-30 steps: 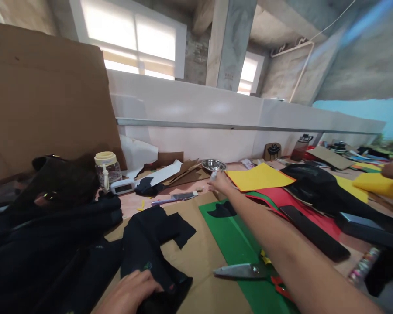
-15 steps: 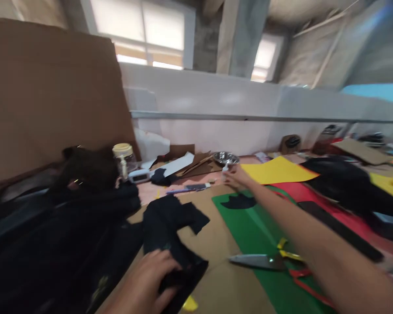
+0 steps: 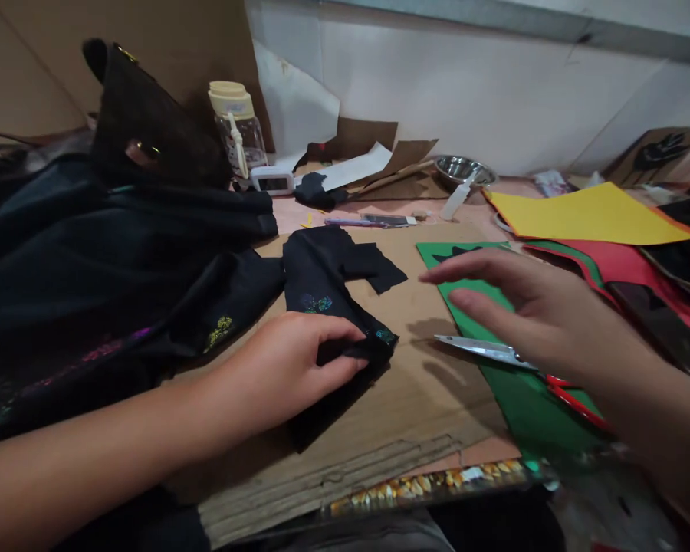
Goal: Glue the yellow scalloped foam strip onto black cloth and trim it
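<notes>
The right hand (image 3: 529,307) had drawn back from the white bottle (image 3: 455,201) at the far edge of the desk (image 3: 290,214) and hovered open, empty, over the scissors (image 3: 483,350) on the green sheet (image 3: 523,406). The left hand (image 3: 290,360) pinched the black fabric (image 3: 327,276) on the cardboard (image 3: 414,383) mid-desk.

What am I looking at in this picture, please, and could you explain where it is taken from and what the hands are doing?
There is no machine here: a person works with two bare hands, and a camera worn on the head looks forward and down at them. The left hand pinches the near end of a piece of black fabric lying on brown cardboard. The right hand is open and holds nothing; it hovers above scissors that lie partly on a green sheet. Further back are a yellow sheet, a steel bowl and a capped bottle.
</notes>
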### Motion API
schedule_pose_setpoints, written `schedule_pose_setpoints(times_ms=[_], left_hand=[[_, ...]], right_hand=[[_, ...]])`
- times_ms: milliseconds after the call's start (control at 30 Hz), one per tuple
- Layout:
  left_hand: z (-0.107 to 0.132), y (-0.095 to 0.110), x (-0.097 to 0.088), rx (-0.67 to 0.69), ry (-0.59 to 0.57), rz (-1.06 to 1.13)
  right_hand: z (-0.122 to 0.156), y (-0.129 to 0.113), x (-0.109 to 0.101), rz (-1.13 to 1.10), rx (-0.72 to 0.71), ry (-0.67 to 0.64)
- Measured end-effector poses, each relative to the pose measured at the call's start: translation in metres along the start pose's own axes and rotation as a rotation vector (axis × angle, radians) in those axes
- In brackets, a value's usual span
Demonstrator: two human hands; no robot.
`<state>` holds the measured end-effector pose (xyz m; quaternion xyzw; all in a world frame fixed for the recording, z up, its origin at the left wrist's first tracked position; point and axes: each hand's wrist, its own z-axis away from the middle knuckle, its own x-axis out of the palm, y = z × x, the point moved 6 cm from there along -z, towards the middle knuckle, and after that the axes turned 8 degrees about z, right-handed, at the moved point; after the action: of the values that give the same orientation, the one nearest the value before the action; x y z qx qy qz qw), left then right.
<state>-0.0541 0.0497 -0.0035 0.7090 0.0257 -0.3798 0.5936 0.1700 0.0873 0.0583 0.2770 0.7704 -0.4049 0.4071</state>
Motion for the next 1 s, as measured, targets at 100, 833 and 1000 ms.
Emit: schedule_pose_setpoints(times_ms=[100,833,1000], left_hand=[[0.012,0.027,0.005,0.118,-0.195,-0.052],[-0.022,-0.026,-0.006,0.199,-0.095,-0.341],[-0.021,-0.029,-0.005,0.206,-0.083,-0.313]], right_hand=[[0.006,-0.020,0.025,0.001,-0.201,-0.163],[0.049,-0.050,0.074,0.282,-0.687,-0.416],[0.043,-0.052,0.061,0.139,-0.620,-0.447]])
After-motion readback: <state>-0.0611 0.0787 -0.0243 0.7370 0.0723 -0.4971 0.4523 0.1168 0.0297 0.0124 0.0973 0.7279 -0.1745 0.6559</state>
